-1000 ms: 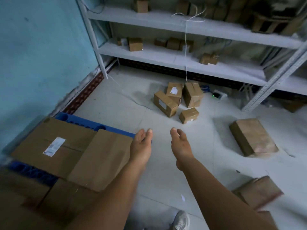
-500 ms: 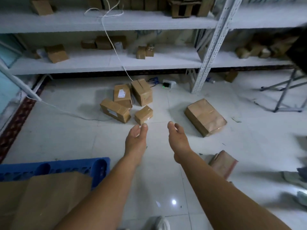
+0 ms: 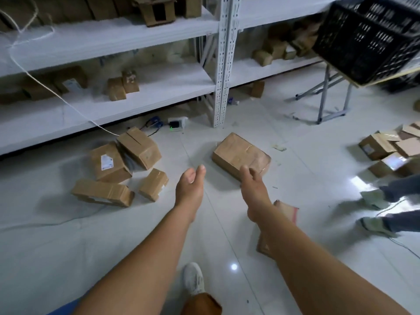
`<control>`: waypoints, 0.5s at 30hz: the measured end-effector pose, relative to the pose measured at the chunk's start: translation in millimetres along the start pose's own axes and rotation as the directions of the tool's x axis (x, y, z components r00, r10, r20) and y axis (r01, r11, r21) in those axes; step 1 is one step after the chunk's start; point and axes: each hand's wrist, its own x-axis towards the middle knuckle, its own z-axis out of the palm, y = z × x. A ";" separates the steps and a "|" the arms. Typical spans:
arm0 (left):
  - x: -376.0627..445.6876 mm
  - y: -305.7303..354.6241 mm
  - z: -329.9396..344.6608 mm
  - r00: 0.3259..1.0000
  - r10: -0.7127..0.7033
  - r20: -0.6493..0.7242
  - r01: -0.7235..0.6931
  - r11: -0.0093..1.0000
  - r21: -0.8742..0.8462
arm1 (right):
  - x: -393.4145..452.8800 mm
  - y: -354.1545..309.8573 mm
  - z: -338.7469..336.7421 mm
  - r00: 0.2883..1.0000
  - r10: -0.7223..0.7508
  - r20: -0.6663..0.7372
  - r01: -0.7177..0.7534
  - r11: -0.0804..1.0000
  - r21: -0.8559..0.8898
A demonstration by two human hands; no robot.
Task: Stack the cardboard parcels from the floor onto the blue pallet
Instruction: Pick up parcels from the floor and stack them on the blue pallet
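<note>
Both hands are reaching forward over the white floor (image 3: 56,246) holding nothing, the left hand (image 3: 190,187) and the right hand (image 3: 254,186) each with fingers loosely extended. Ahead of the right hand a flat cardboard parcel (image 3: 241,154) is lying on the floor, while a cluster of four smaller parcels (image 3: 122,165) is sitting to the left near the white shelving (image 3: 221,64). Another flat parcel (image 3: 287,211) is lying partly hidden under the right forearm, and more boxes (image 3: 392,151) are lying far right.

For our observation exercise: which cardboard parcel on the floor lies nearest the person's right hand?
The broad flat brown cardboard parcel lying alone just beyond the right hand; the others sit clustered farther left.
</note>
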 end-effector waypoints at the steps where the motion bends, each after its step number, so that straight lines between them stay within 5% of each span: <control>1: 12.1 8.1 3.1 1.000 0.005 0.022 -0.005 1.000 0.018 | 9.4 -8.3 1.1 1.000 0.010 -0.017 -0.010 1.000 0.022; 15: 176.4 73.1 102.8 0.979 -0.049 0.196 0.032 0.996 0.088 | 176.4 -61.0 -29.0 0.971 0.116 -0.209 -0.079 0.980 0.181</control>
